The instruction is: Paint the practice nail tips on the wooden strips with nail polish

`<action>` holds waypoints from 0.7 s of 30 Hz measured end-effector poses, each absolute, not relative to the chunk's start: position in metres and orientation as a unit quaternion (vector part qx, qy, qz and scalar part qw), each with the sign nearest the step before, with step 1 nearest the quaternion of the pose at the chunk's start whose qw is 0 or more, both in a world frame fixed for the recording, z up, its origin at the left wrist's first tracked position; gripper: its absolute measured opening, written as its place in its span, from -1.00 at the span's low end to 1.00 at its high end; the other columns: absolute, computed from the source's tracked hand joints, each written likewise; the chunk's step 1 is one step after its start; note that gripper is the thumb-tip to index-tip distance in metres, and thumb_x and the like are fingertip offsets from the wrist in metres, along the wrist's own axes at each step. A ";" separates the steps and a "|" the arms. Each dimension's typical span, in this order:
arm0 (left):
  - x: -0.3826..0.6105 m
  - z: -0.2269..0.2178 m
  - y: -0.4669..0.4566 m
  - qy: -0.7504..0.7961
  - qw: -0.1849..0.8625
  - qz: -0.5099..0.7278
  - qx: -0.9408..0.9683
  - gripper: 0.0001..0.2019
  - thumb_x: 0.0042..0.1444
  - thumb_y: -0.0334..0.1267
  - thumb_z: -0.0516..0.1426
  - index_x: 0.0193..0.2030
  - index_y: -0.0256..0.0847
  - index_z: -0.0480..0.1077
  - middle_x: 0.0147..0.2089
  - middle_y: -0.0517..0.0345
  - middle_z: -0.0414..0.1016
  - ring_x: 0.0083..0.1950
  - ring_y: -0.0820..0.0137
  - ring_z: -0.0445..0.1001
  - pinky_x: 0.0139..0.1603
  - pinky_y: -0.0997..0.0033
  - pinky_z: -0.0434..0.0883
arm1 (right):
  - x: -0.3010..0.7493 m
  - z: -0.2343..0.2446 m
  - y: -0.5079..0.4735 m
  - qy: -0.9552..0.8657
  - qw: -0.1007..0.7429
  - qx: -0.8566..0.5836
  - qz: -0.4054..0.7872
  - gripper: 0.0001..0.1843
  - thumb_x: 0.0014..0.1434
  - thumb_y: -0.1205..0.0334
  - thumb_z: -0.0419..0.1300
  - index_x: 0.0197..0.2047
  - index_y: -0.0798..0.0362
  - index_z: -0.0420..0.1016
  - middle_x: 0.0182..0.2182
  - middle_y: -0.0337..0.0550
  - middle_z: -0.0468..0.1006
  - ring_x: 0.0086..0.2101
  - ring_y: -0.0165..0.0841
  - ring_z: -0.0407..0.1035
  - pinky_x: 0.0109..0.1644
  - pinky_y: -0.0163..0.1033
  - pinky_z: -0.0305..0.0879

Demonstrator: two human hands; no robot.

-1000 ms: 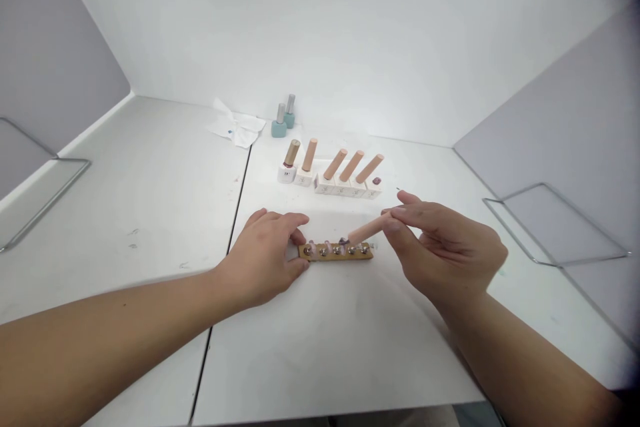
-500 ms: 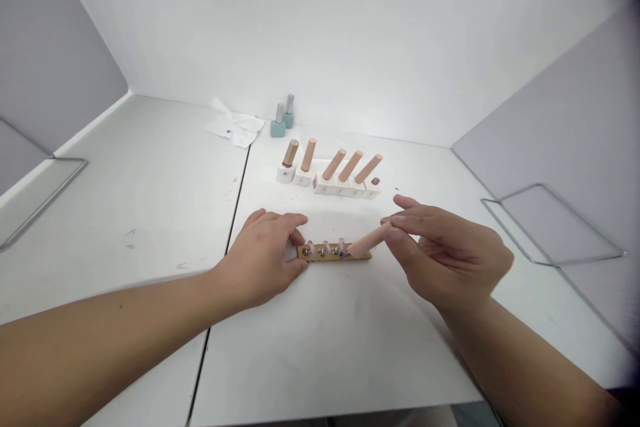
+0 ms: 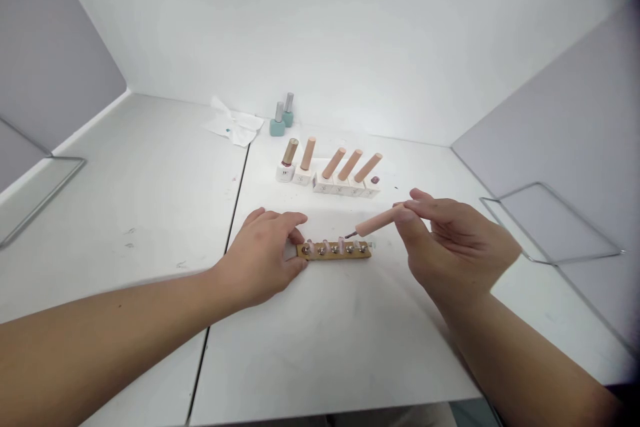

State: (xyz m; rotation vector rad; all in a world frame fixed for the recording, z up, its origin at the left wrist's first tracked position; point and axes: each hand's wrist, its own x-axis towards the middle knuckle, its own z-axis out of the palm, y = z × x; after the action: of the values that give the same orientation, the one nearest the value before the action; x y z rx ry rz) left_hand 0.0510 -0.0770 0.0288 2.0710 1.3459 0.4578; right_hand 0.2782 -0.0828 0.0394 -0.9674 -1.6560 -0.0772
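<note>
My left hand [image 3: 267, 253] rests on the table, thumb and fingers pinching the left end of a narrow wooden nail tip stand [image 3: 325, 257]. Several metal knobs line the stand, with pale pinkish nail tips [image 3: 341, 245] on them. Between thumb and fingers, my right hand [image 3: 445, 240] holds a nail polish brush [image 3: 379, 221] by its peach cap handle. The dark bristle end points left, just above the stand near the middle tip. Behind, at the right end of the bottle row, an uncapped white polish bottle [image 3: 371, 188] shows a dark mauve neck.
Peach-capped white bottles [image 3: 339, 183] and a gold-capped bottle [image 3: 285, 172] stand beyond the hands. Two teal bottles [image 3: 277, 127] and a crumpled tissue [image 3: 235, 127] are near the back wall. Wire stands [image 3: 555, 260] sit at both sides. A dark seam [image 3: 220, 273] crosses the table.
My right hand has moved right and slightly up, lifting the brush away from the stand, so its bristles and the stand's right end now show. My left hand stays in place.
</note>
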 end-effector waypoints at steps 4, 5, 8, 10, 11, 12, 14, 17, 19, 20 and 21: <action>0.051 0.028 -0.076 0.512 0.310 0.172 0.782 -0.49 0.00 -0.29 0.15 0.15 -0.14 0.24 -0.10 0.23 0.53 0.12 0.18 0.27 0.12 0.12 0.28 | 0.278 0.039 -0.083 -0.707 0.564 -0.425 -0.033 -0.73 -0.01 0.49 0.26 -0.28 -0.07 0.49 -0.59 -0.41 0.57 -0.50 -0.33 0.51 0.00 0.06 0.46; 0.050 0.028 -0.076 0.512 0.310 0.172 0.782 -0.48 0.00 -0.29 0.15 0.16 -0.14 0.24 -0.10 0.23 0.53 0.12 0.18 0.27 0.13 0.12 0.27 | 0.278 0.039 -0.083 -0.706 0.563 -0.428 -0.031 -0.73 -0.01 0.49 0.26 -0.28 -0.07 0.49 -0.59 -0.42 0.57 -0.51 -0.33 0.51 0.01 0.06 0.46; 0.050 0.028 -0.076 0.512 0.310 0.172 0.782 -0.48 0.00 -0.29 0.15 0.15 -0.13 0.24 -0.10 0.23 0.53 0.11 0.18 0.28 0.12 0.11 0.27 | 0.278 0.039 -0.084 -0.707 0.559 -0.432 -0.022 -0.73 0.00 0.49 0.25 -0.27 -0.08 0.50 -0.58 -0.43 0.57 -0.52 -0.36 0.49 0.01 0.05 0.46; 0.050 0.028 -0.076 0.511 0.309 0.172 0.784 -0.48 0.00 -0.29 0.15 0.15 -0.14 0.24 -0.11 0.22 0.53 0.10 0.18 0.29 0.12 0.11 0.27 | 0.278 0.040 -0.084 -0.711 0.555 -0.431 -0.021 -0.73 -0.01 0.49 0.26 -0.28 -0.08 0.50 -0.58 -0.43 0.57 -0.55 -0.39 0.46 0.02 0.05 0.46; 0.050 0.029 -0.076 0.510 0.308 0.172 0.785 -0.49 0.00 -0.29 0.15 0.15 -0.15 0.24 -0.11 0.22 0.53 0.10 0.18 0.29 0.12 0.10 0.27 | 0.278 0.040 -0.084 -0.711 0.554 -0.432 -0.023 -0.73 -0.01 0.50 0.26 -0.29 -0.07 0.50 -0.59 -0.44 0.57 -0.56 -0.40 0.45 0.02 0.04 0.46; 0.051 0.029 -0.076 0.509 0.306 0.173 0.786 -0.49 0.00 -0.29 0.15 0.15 -0.15 0.24 -0.12 0.22 0.53 0.09 0.19 0.30 0.13 0.10 0.26 | 0.278 0.040 -0.085 -0.711 0.554 -0.433 -0.024 -0.73 -0.01 0.50 0.26 -0.29 -0.07 0.51 -0.59 -0.44 0.57 -0.57 -0.41 0.43 0.02 0.04 0.46; 0.051 0.030 -0.076 0.508 0.305 0.173 0.787 -0.50 0.00 -0.29 0.15 0.14 -0.16 0.25 -0.12 0.22 0.53 0.09 0.19 0.30 0.14 0.10 0.25 | 0.278 0.040 -0.085 -0.710 0.553 -0.435 -0.027 -0.73 -0.02 0.50 0.26 -0.30 -0.08 0.51 -0.59 -0.44 0.56 -0.58 -0.43 0.40 0.02 0.03 0.46; 0.051 0.030 -0.076 0.506 0.306 0.172 0.788 -0.51 0.00 -0.30 0.15 0.13 -0.16 0.25 -0.11 0.22 0.53 0.08 0.20 0.31 0.14 0.09 0.25 | 0.278 0.039 -0.086 -0.707 0.556 -0.435 -0.037 -0.72 -0.01 0.49 0.26 -0.29 -0.10 0.51 -0.60 -0.46 0.55 -0.57 -0.44 0.39 0.01 -0.01 0.47; 0.051 0.030 -0.076 0.506 0.306 0.172 0.788 -0.51 0.01 -0.30 0.15 0.13 -0.17 0.25 -0.12 0.22 0.54 0.07 0.20 0.32 0.14 0.09 0.25 | 0.279 0.039 -0.086 -0.709 0.556 -0.431 -0.044 -0.72 -0.01 0.49 0.26 -0.32 -0.12 0.51 -0.60 -0.46 0.55 -0.55 -0.43 0.42 -0.02 -0.05 0.49; 0.051 0.030 -0.076 0.506 0.305 0.173 0.788 -0.50 0.01 -0.29 0.15 0.14 -0.17 0.25 -0.12 0.22 0.54 0.07 0.19 0.32 0.14 0.10 0.26 | 0.279 0.039 -0.086 -0.712 0.555 -0.428 -0.044 -0.72 -0.02 0.49 0.26 -0.33 -0.12 0.51 -0.59 -0.46 0.55 -0.53 -0.42 0.43 -0.04 -0.06 0.50; 0.051 0.030 -0.076 0.507 0.305 0.173 0.788 -0.50 0.01 -0.29 0.15 0.14 -0.16 0.25 -0.12 0.22 0.54 0.07 0.19 0.31 0.14 0.10 0.26 | 0.280 0.039 -0.087 -0.716 0.554 -0.424 -0.040 -0.72 -0.02 0.50 0.26 -0.33 -0.13 0.51 -0.58 -0.46 0.56 -0.52 -0.42 0.45 -0.06 -0.06 0.51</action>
State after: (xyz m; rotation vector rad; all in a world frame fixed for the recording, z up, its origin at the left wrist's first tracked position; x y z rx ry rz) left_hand 0.0510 -0.0763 0.0300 2.0862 1.3421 0.4575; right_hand 0.2797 -0.0866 0.0392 -1.0015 -1.6911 -0.0940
